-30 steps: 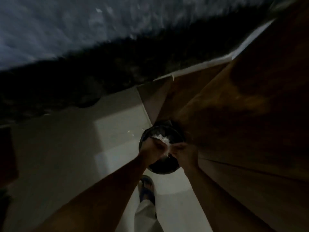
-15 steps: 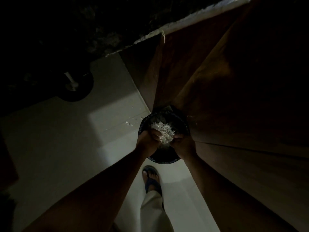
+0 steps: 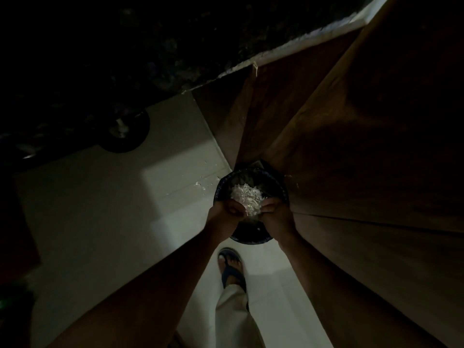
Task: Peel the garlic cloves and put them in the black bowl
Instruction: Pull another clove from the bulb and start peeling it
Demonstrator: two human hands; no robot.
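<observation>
A heap of white garlic peels [image 3: 245, 196] is cupped between my two hands, above a round black container [image 3: 251, 240] on the floor that looks like a bin lined with a black bag. My left hand [image 3: 224, 215] grips the heap from the left with curled fingers. From the right, my right hand [image 3: 277, 217] holds it the same way. No whole garlic cloves can be made out in the dim light.
A brown wooden cabinet front [image 3: 351, 172] rises just right of the container. A few peel scraps [image 3: 200, 186] lie on the pale tiled floor [image 3: 113, 222]. My foot in a sandal [image 3: 231, 268] stands just behind the container. A dark round object [image 3: 124, 133] sits far left.
The view has tilted down and steadied. My hands have drawn slightly apart over the container, so more of the white peel heap shows between them.
</observation>
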